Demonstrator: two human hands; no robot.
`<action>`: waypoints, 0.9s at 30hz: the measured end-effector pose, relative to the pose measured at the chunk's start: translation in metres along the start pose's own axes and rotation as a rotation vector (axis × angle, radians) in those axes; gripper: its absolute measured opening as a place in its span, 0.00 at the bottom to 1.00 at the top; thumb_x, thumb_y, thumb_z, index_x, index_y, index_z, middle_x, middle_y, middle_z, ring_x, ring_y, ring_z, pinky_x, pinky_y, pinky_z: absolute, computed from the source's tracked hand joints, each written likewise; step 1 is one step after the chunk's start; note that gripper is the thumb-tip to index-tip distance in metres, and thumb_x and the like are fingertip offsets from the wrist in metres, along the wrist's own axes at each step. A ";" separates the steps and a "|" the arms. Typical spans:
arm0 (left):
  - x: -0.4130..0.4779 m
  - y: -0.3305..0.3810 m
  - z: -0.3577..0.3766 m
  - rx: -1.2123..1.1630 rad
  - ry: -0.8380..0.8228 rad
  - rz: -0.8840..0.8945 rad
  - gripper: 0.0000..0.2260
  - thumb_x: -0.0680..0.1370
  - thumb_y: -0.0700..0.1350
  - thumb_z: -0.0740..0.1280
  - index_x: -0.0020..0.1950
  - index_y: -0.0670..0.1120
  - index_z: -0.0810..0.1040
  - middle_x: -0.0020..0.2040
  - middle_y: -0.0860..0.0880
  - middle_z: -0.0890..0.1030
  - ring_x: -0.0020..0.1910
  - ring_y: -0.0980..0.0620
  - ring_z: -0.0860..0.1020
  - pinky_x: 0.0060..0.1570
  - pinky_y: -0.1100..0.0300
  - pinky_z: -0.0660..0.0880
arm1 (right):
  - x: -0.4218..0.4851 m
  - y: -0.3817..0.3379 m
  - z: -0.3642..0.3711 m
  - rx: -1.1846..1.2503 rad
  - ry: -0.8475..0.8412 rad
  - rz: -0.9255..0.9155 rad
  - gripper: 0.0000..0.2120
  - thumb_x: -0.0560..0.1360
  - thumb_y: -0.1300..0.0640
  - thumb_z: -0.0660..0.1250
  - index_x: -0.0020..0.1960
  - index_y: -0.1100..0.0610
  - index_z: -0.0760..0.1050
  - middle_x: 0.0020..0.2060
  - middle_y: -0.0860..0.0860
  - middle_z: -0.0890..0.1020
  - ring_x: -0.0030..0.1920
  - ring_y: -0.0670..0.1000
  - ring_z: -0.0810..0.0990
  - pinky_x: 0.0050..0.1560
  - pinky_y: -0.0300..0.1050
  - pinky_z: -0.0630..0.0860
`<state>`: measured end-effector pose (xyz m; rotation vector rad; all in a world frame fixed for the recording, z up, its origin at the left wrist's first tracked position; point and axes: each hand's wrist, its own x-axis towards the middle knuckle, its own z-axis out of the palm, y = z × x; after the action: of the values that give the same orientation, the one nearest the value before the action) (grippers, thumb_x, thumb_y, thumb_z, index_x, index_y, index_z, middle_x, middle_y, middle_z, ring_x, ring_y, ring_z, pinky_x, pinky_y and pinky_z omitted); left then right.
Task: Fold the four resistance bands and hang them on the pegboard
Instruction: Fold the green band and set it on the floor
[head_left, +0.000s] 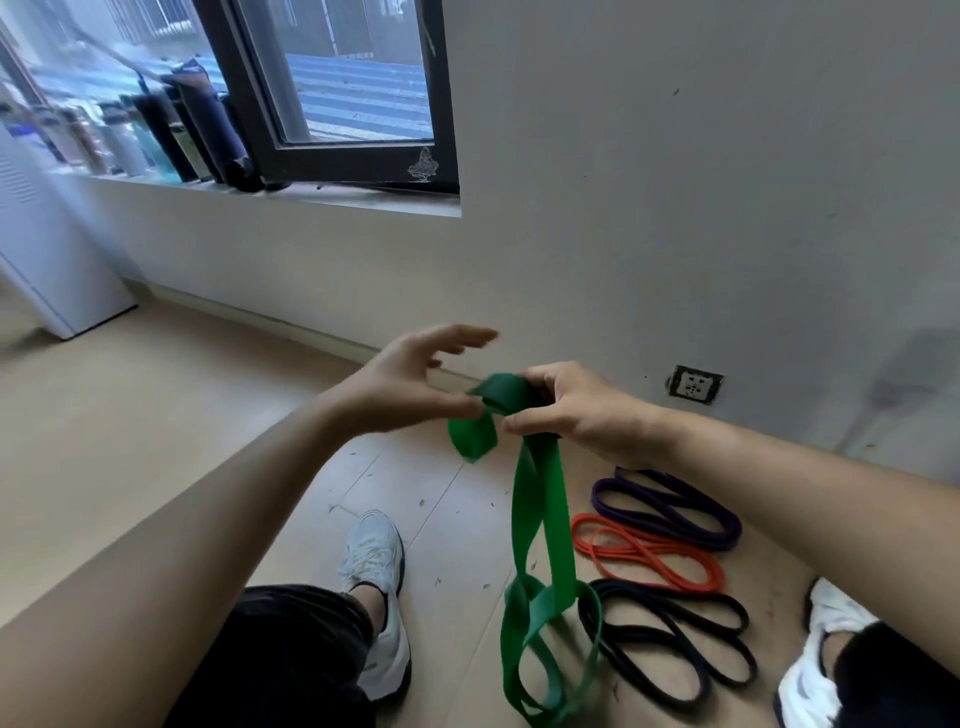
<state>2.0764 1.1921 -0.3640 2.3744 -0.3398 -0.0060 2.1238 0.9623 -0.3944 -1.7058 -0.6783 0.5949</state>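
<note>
Pale floor (156, 415) under a white wall (675, 208). The right hand (576, 410) grips the folded top of a wide green rubber resistance band (540, 509), whose loops hang down towards the floor. Beside the fold, the left hand (415, 379) is open with fingers spread. A purple loop band (670, 509), an orange-red loop band (649, 556) and a black loop band (675, 634) lie coiled on the floor to the right.

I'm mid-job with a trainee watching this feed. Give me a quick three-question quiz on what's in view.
1. True or false: the right hand grips the green band.
2. How many bands lie on the floor? A) one B) three C) four
3. Fill in: of the bands on the floor, the one nearest the wall is the ____ band.

Key: 1 true. 2 B. 3 purple; the purple band lies closest to the wall.
</note>
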 end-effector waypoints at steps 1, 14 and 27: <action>0.000 0.002 0.008 0.063 -0.048 0.024 0.35 0.67 0.59 0.76 0.73 0.57 0.73 0.66 0.60 0.78 0.65 0.61 0.75 0.65 0.59 0.73 | -0.001 -0.002 0.001 -0.001 -0.017 -0.002 0.13 0.76 0.68 0.71 0.61 0.64 0.81 0.52 0.62 0.85 0.50 0.56 0.84 0.56 0.51 0.80; -0.001 0.015 0.013 0.038 -0.072 0.040 0.02 0.69 0.44 0.76 0.41 0.48 0.86 0.33 0.44 0.80 0.30 0.55 0.72 0.33 0.52 0.69 | -0.007 0.002 0.012 -0.016 -0.058 0.022 0.15 0.70 0.69 0.77 0.52 0.58 0.79 0.42 0.54 0.83 0.42 0.51 0.82 0.45 0.42 0.79; -0.013 0.019 -0.008 -0.245 0.031 -0.051 0.10 0.68 0.34 0.79 0.48 0.41 0.86 0.39 0.42 0.85 0.38 0.53 0.82 0.40 0.63 0.76 | 0.004 -0.011 0.016 0.096 -0.015 -0.006 0.17 0.71 0.67 0.77 0.58 0.66 0.78 0.46 0.57 0.84 0.46 0.51 0.83 0.50 0.41 0.78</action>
<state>2.0598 1.1875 -0.3468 2.1372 -0.2485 -0.0331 2.1140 0.9785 -0.3877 -1.6115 -0.6549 0.6272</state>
